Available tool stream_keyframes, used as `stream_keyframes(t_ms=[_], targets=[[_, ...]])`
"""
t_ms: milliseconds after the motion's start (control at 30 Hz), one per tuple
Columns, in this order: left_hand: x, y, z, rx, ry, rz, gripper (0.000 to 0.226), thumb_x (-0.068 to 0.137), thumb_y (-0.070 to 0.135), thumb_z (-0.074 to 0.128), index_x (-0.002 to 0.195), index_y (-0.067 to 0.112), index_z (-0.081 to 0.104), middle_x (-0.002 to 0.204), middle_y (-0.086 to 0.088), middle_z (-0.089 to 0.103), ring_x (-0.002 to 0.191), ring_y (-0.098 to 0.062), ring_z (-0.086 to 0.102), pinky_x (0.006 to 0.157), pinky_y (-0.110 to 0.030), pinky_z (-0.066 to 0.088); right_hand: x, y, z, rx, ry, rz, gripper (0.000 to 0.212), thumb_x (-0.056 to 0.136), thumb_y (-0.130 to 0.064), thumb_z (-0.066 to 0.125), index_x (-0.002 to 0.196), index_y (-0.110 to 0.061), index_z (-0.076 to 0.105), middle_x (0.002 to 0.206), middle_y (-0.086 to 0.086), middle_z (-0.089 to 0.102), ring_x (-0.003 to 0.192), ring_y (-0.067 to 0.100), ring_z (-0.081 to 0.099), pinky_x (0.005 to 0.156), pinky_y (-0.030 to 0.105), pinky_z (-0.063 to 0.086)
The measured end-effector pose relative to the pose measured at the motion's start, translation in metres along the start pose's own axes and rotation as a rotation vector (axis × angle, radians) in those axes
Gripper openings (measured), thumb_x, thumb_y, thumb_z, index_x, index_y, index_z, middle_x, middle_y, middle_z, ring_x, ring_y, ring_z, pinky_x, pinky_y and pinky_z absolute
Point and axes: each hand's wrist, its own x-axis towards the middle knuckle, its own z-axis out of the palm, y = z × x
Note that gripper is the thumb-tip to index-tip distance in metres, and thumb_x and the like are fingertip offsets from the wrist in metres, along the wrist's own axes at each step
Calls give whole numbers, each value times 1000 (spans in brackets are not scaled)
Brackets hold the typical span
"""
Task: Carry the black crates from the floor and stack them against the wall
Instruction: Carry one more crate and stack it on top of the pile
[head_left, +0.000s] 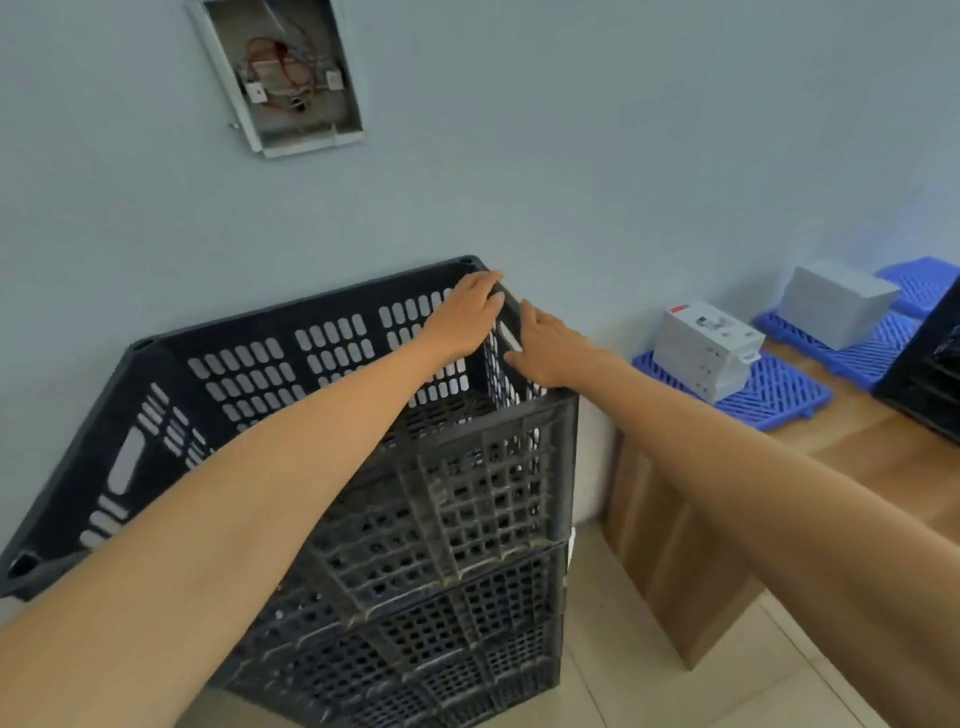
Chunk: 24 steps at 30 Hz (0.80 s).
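Squaring top black slotted plastic crate (322, 358) on centre-frame wall stack (447, 623); left grip (462, 317), right grip (550, 348) press flat-fingered; floor crates unseen.

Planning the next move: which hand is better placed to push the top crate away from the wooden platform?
Probably right hand: flat against the top crate on its right end wall; left hand rests on the rim.
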Motion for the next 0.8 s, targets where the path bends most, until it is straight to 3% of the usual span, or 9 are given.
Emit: stream_keyframes(t_ms=[67,133,233,367,433,500,600,700,800], targets=[[28,-8,9,62,-72,-26,47,106,19,29,151,6,30,161,-12,20,150,-26,11,121,-40,5,11,3,5,68,-45,-13,78,100,-30,47,152,1,-1,153,25,28,137,39,38,109,47,35],[45,-19,16,151,-140,-42,48,106,18,27,154,11,23,164,-9,10,151,-28,2,121,-50,0,17,6,8,62,-30,-14,76,100,-28,47,152,1,0,149,26,32,130,42,45,103,48,39],[51,-30,22,194,-201,-33,50,107,31,16,156,25,8,164,2,-8,150,-23,-14,118,-53,-10,19,4,12,-38,-1,-35,80,99,-26,49,151,3,-4,148,25,32,125,42,49,97,46,43],[54,-30,17,186,-248,-47,52,105,43,11,156,32,5,164,7,-12,150,-22,-17,117,-53,-14,22,4,10,-105,-7,-44,84,99,-27,50,151,4,-7,149,22,30,126,41,49,95,44,44],[54,-30,10,189,-284,-42,54,104,49,10,156,35,4,163,9,-12,150,-22,-17,118,-55,-14,24,4,5,-135,-68,-41,90,98,-38,50,152,2,-10,155,21,23,132,41,43,101,46,40],[55,-32,3,204,-327,-21,57,101,54,6,155,37,1,163,11,-12,150,-22,-16,118,-55,-14,31,1,-3,-182,-124,-20,96,97,-48,48,152,-2,-14,162,17,2,142,44,26,110,50,31],[53,-53,-10,252,-266,57,62,98,54,6,156,33,3,164,10,-1,151,-20,-7,120,-54,-5,55,-9,-13,-165,-53,-32,93,98,-44,48,152,-8,-19,162,10,-18,147,45,0,115,53,21],[36,-103,-39,257,-95,46,56,104,45,21,156,24,17,163,3,15,151,-15,11,123,-44,11,86,-25,-14,-187,43,-211,87,97,-34,49,154,-9,-12,163,10,-12,149,39,-3,118,50,16],[3,-160,-81,407,-98,24,62,103,49,27,156,23,13,163,2,14,150,-13,15,123,-34,14,115,-50,-12,-226,14,-367,85,96,-31,51,155,-11,-6,164,10,-5,150,34,-3,120,48,10]])
